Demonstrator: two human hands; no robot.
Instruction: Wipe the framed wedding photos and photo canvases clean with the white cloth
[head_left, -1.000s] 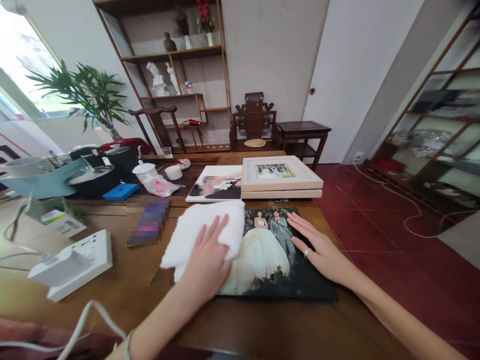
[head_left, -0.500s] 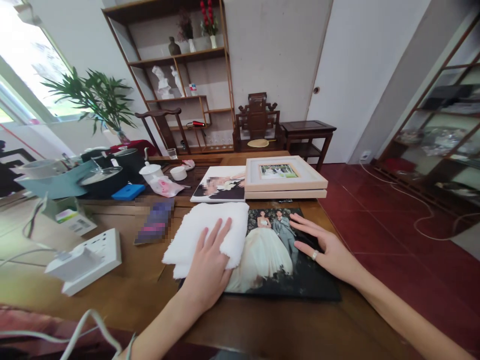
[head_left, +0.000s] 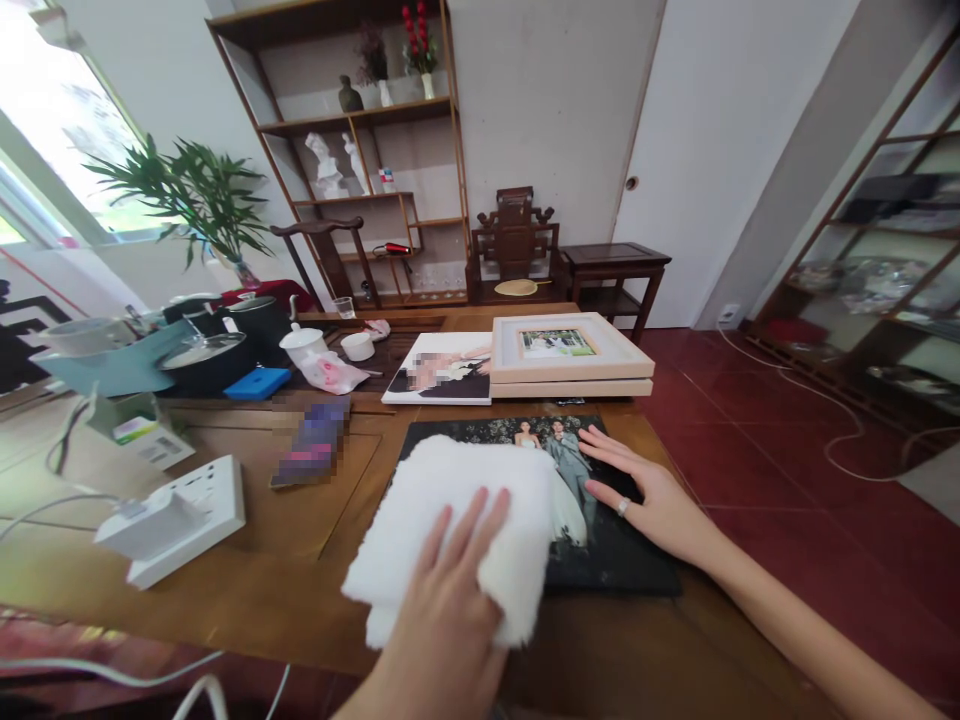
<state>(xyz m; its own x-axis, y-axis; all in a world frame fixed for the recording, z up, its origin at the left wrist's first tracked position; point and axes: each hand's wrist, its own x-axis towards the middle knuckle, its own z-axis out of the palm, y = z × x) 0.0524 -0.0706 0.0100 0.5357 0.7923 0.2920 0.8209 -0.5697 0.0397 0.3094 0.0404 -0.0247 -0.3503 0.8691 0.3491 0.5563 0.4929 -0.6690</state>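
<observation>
A folded, fluffy white cloth point(head_left: 465, 520) lies over the left and lower part of a dark wedding photo panel point(head_left: 622, 560), covering much of the white dress. My left hand point(head_left: 457, 590) holds the cloth down from above, fingers stretched forward over it and thumb hidden. The cloth's near corner hangs past the panel's front edge. My right hand point(head_left: 637, 490) wears a ring and rests at the panel's right side, fingers apart, with nothing held. The printed couple point(head_left: 551, 440) shows between the cloth and my right hand.
Behind the panel are stacked light wood frames point(head_left: 574, 345) and a white-edged photo panel point(head_left: 442, 368). To the left stand a power strip point(head_left: 180, 520), an opened box point(head_left: 139, 430), a blurred purple packet point(head_left: 311, 440), a blue box point(head_left: 257, 383) and a white teapot point(head_left: 302, 345).
My left hand has slid the cloth to the right and toward me, over the dress in the photo. The panel's upper left corner is now uncovered. My right hand has hardly moved.
</observation>
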